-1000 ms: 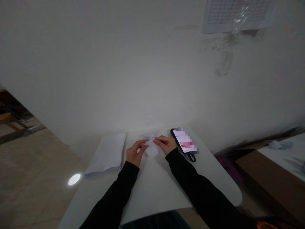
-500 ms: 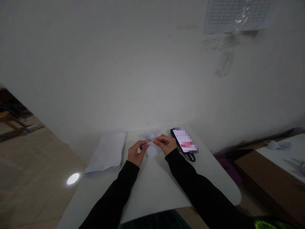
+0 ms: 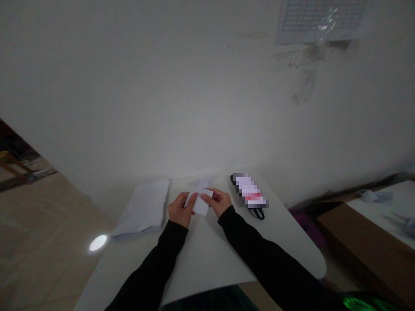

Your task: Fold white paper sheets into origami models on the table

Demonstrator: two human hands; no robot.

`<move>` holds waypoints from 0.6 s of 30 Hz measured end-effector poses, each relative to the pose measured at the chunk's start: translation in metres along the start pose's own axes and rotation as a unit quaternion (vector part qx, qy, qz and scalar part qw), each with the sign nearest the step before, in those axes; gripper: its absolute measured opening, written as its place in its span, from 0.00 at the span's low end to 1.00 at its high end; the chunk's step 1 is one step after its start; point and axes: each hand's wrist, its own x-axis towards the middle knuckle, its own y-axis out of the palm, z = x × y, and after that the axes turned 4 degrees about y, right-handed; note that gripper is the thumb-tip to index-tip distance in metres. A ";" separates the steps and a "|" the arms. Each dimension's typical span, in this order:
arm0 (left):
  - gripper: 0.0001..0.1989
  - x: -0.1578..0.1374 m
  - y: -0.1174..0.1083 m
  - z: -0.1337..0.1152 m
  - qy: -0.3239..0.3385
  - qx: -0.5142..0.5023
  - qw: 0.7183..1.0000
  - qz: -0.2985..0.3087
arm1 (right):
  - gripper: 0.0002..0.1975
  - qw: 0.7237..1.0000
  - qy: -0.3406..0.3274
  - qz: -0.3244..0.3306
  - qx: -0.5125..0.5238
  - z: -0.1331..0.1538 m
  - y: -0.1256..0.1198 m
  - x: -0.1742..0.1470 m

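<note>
Between my two hands is a small folded piece of white paper, its flat face turned up toward me. My left hand pinches its left side, with the thumb lying on top. On the right side, my right hand grips it with the thumb on the face and fingers behind. Just beyond the hands, a folded white paper shape lies on the table, partly hidden by the held piece. A stack of white paper sheets lies left of my left hand.
A phone with a lit screen and a black strap lies on the white table at right. The wall rises behind. At far right, a brown box stands by another white surface with folded papers.
The paper in my hands was seen nearly edge-on and now shows its flat face. Both hands have shifted slightly left, and my thumbs now lie across the paper.
</note>
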 end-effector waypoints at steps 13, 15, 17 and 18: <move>0.25 -0.016 -0.009 -0.023 -0.078 -0.114 0.980 0.146 | 0.21 0.997 0.045 -0.033 -0.048 0.002 -0.004 -0.017; 0.31 -0.035 -0.019 -0.026 -0.107 -0.113 0.972 0.175 | 0.20 0.996 0.037 0.005 -0.080 0.001 -0.011 -0.029; 0.34 -0.056 -0.032 -0.027 -0.107 -0.055 0.970 0.213 | 0.19 0.990 0.024 0.055 -0.127 -0.002 -0.017 -0.042; 0.37 -0.067 -0.038 -0.027 -0.072 0.005 0.977 0.200 | 0.19 0.986 0.029 0.078 -0.147 -0.003 -0.020 -0.048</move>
